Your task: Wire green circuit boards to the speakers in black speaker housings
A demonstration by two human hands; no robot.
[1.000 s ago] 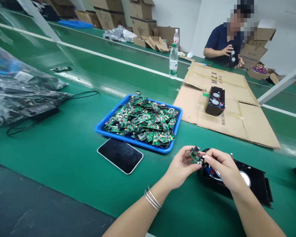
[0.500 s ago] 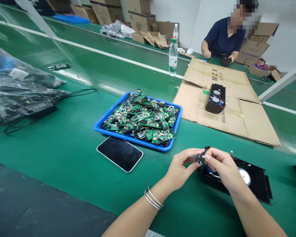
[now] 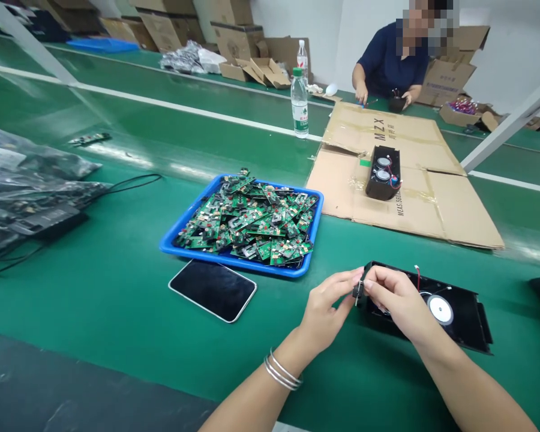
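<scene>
Head view: L hand (image 3: 324, 309) grasping circuit bd (image 3: 358, 291), edge-on, lower R of ctr; R hand (image 3: 396, 298) at same bd, exact hold can't tell, overlapping black housing (image 3: 468, 318), lower R; blue tray (image 3: 315, 231) w/ piled bds (image 3: 252, 219), ctr.

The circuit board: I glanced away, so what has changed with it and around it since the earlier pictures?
The circuit board has turned from showing its face to nearly edge-on; the left hand and right hand both remain at it. The co-worker's hands have come down. Blue tray, phone and black housing stayed put.
</scene>
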